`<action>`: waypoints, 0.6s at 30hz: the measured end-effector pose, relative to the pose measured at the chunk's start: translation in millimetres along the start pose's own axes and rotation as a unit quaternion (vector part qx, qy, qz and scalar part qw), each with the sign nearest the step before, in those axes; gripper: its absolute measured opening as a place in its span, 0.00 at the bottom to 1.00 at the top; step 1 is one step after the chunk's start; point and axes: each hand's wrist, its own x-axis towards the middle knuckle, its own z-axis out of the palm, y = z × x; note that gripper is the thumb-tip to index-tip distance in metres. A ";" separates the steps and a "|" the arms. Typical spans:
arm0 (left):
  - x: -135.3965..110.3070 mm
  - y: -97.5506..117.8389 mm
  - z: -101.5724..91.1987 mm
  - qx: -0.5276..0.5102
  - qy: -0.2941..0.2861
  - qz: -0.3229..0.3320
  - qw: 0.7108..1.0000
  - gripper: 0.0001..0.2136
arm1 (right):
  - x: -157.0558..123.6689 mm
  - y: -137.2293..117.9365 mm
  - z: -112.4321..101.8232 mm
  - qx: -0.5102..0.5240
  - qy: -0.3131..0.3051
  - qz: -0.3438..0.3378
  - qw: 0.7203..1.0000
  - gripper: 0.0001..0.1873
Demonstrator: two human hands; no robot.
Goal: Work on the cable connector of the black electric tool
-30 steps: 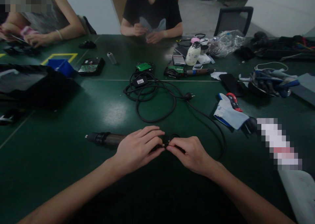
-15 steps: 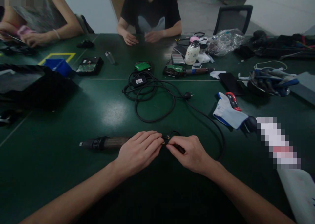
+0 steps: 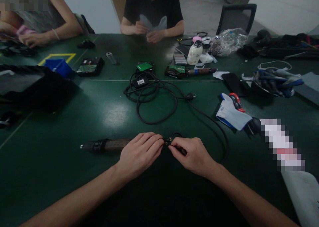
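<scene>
An electric screwdriver (image 3: 113, 145) with a dark, brownish body lies on the green table, its tip pointing left. My left hand (image 3: 141, 153) is wrapped over its rear end, fingers closed and covering that part. Just right of it, my right hand (image 3: 195, 156) pinches a small dark cable connector, mostly hidden by the fingers. Small brass-coloured bits show in the narrow gap between both hands. A black power cable (image 3: 225, 139) curves from near my right hand to a loose coil with a plug (image 3: 190, 96) and an adapter box (image 3: 140, 82).
A white-blue glove (image 3: 233, 115) with a red-black handle lies at right, beside a phone (image 3: 234, 84). Opened drives with green boards (image 3: 144, 66) and another screwdriver (image 3: 200, 72) sit farther back. A blue bin (image 3: 57, 67) stands at left. Two people sit across the table.
My hands stay nearly in place; the gap between my fingertips is slightly wider, showing more of the brass-coloured bits. The person opposite has brought their hands together.
</scene>
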 end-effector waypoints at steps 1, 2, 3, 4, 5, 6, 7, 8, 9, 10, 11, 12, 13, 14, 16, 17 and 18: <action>0.5 0.0 0.0 0.000 0.000 -0.002 1.000 0.10 | 0.1 -0.3 -0.2 0.001 -0.001 0.001 1.000 0.10; 1.0 0.0 -0.1 0.000 0.000 -0.004 1.000 0.09 | 0.3 -0.4 -0.3 0.001 -0.001 0.001 1.000 0.10; 1.5 0.0 -0.2 0.000 -0.002 -0.006 1.000 0.09 | 0.4 -0.4 -0.3 0.001 -0.001 0.002 1.000 0.10; 1.8 0.0 -0.4 -0.001 -0.005 -0.009 1.000 0.08 | 0.6 -0.2 -0.2 0.001 -0.001 0.002 1.000 0.10; 2.1 0.0 -0.6 -0.002 -0.008 -0.011 1.000 0.08 | 0.7 0.1 0.1 0.000 0.000 0.001 1.000 0.10; 2.1 0.0 -0.8 -0.002 -0.010 -0.013 1.000 0.07 | 0.8 0.6 0.4 -0.002 0.001 -0.001 1.000 0.10; 2.0 0.0 -1.0 -0.002 -0.012 -0.014 1.000 0.07 | 0.9 1.2 0.8 -0.004 0.001 -0.003 1.000 0.10; 1.8 0.0 -1.2 -0.001 -0.015 -0.014 1.000 0.07 | 0.9 1.8 1.0 -0.006 0.002 -0.007 1.000 0.09; 1.5 -0.1 -1.3 0.000 -0.016 -0.015 1.000 0.07 | 1.0 2.2 1.2 -0.009 0.002 -0.010 1.000 0.09; 1.1 -0.2 -1.2 0.002 -0.018 -0.014 1.000 0.07 | 1.0 2.4 1.2 -0.011 -0.001 -0.012 1.000 0.09; 0.6 -0.4 -1.0 0.004 -0.019 -0.011 1.000 0.08 | 1.0 2.5 1.0 -0.012 -0.004 -0.014 1.000 0.09; 0.2 -0.6 -0.7 0.006 -0.019 -0.007 1.000 0.09 | 0.9 2.3 0.7 -0.013 -0.006 -0.015 1.000 0.09; -0.1 -0.7 -0.4 0.008 -0.019 -0.002 1.000 0.10 | 0.9 1.9 0.3 -0.013 -0.007 -0.016 1.000 0.09; -0.4 -0.8 -0.1 0.009 -0.017 0.002 1.000 0.10 | 0.8 1.5 -0.1 -0.013 -0.008 -0.015 1.000 0.09; -0.5 -0.8 0.2 0.008 -0.014 0.001 1.000 0.10 | 0.7 0.8 -0.9 -0.013 -0.009 -0.015 1.000 0.09; -0.5 -0.7 0.2 0.005 -0.013 -0.004 1.000 0.09 | 0.6 0.5 -1.2 -0.012 -0.010 -0.015 1.000 0.09; -0.4 -0.5 0.1 0.003 -0.011 -0.009 1.000 0.09 | 0.5 0.4 -1.3 -0.012 -0.010 -0.016 1.000 0.09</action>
